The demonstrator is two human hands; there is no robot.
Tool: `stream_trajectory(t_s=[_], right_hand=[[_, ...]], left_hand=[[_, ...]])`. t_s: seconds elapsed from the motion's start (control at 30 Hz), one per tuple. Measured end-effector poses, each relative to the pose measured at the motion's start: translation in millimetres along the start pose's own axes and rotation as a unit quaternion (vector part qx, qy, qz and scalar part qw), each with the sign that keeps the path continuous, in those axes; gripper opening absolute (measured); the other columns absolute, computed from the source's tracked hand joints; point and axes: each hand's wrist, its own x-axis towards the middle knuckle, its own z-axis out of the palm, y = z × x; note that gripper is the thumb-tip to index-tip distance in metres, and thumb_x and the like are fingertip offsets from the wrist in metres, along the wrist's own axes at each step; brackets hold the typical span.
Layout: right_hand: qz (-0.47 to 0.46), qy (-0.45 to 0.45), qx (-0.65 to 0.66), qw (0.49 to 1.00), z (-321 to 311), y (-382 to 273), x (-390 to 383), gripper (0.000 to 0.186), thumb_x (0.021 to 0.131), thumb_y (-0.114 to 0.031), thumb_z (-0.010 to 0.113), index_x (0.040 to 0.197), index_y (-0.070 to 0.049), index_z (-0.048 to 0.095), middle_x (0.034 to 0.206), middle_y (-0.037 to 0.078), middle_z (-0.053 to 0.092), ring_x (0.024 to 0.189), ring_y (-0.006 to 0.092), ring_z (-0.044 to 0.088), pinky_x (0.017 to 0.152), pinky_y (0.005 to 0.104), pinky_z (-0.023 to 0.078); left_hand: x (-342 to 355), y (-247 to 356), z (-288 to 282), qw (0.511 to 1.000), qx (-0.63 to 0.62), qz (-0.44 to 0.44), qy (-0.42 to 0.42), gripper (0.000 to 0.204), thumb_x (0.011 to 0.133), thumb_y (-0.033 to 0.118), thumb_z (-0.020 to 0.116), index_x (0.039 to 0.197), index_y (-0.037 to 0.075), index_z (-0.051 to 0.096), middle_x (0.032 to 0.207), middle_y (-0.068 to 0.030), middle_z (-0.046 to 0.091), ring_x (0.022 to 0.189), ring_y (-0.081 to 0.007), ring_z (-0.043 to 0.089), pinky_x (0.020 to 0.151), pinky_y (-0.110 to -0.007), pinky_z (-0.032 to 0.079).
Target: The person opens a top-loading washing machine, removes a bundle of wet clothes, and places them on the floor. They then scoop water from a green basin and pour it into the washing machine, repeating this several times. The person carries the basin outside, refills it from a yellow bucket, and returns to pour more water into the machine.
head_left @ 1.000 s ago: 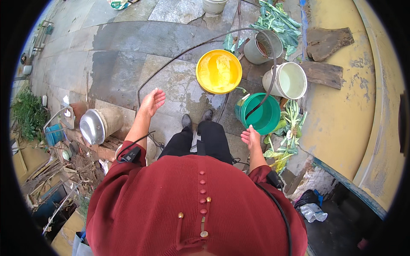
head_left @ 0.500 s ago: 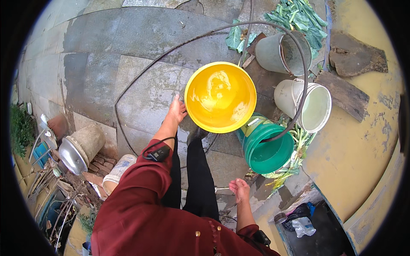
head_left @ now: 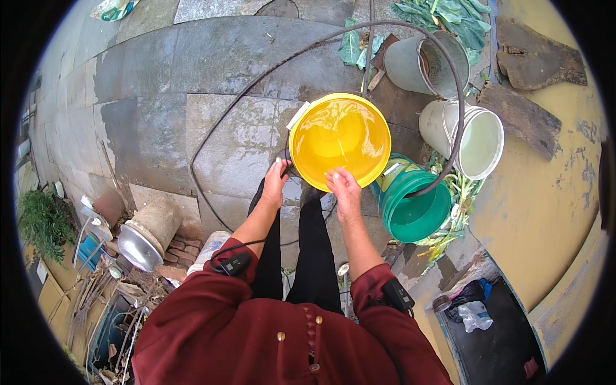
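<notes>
A round yellow bucket (head_left: 340,138) stands in front of me with its mouth facing up. Pale glints lie across its inside, as of water. Its handle has a white grip (head_left: 298,115), which lies against the upper left of the rim. My right hand (head_left: 346,192) is at the near rim, thumb and bent fingers closed over the edge. Just left of the bucket, near the handle wire, is my left hand (head_left: 274,185), with its fingers slightly apart and nothing visible in them. A green bucket (head_left: 417,206) with liquid in it stands to the right.
A black hose (head_left: 256,80) loops over the stone paving (head_left: 147,135) and ends in the green bucket. A white bucket (head_left: 480,144) and a grey metal bucket (head_left: 443,64) stand farther right. Leaves (head_left: 449,25), boards (head_left: 521,119) and, at left, a pot with a metal bowl (head_left: 141,244) lie around.
My right hand has risen from low right to the bucket's near rim. My left hand has drawn back a little. The handle's white grip now shows at the bucket's left.
</notes>
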Motion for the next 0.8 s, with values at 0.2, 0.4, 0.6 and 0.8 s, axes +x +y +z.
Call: stream_trajectory(t_s=[0.2,0.4,0.6,0.8], right_hand=[[-0.044,0.085,0.195,0.976,45,-51,5,0.018,0.089,-0.022,0.06,0.099,-0.007,0.054,0.078,0.004,0.059,0.063,0.0113,0.056,0.06,0.0273,0.049],[0.092,0.135,0.198,0.966,7,-68,0,0.024,0.087,-0.028,0.061,0.076,-0.014,0.046,0.053,-0.003,0.037,0.04,0.0086,0.031,0.041,0.0257,0.031],[0.11,0.187,0.165,0.962,25,-62,8,0.021,0.082,-0.022,0.064,0.079,-0.013,0.045,0.051,-0.003,0.033,0.035,0.0102,0.028,0.034,0.027,0.024],[0.096,0.213,0.136,0.963,26,-59,-27,0.017,0.079,-0.018,0.062,0.077,-0.014,0.046,0.049,-0.003,0.033,0.033,0.0096,0.025,0.033,0.0262,0.021]], left_hand=[[-68,12,-30,0.91,0.353,0.075,-0.203,0.039,0.088,0.02,0.062,0.123,0.005,0.055,0.12,-0.0076,0.057,0.111,-0.0162,0.052,0.092,-0.029,0.044],[-103,101,-140,0.985,0.173,-0.002,0.002,0.035,0.089,0.021,0.06,0.119,0.005,0.056,0.109,-0.0088,0.062,0.095,-0.0155,0.061,0.084,-0.029,0.048],[-170,176,-229,0.991,0.049,0.074,0.102,0.03,0.092,0.02,0.056,0.117,0.004,0.053,0.107,-0.0116,0.062,0.095,-0.0196,0.061,0.081,-0.028,0.05],[-212,185,-267,0.991,0.078,0.031,0.108,0.027,0.091,0.019,0.057,0.114,0.005,0.055,0.104,-0.0105,0.063,0.089,-0.0186,0.063,0.075,-0.027,0.052]])
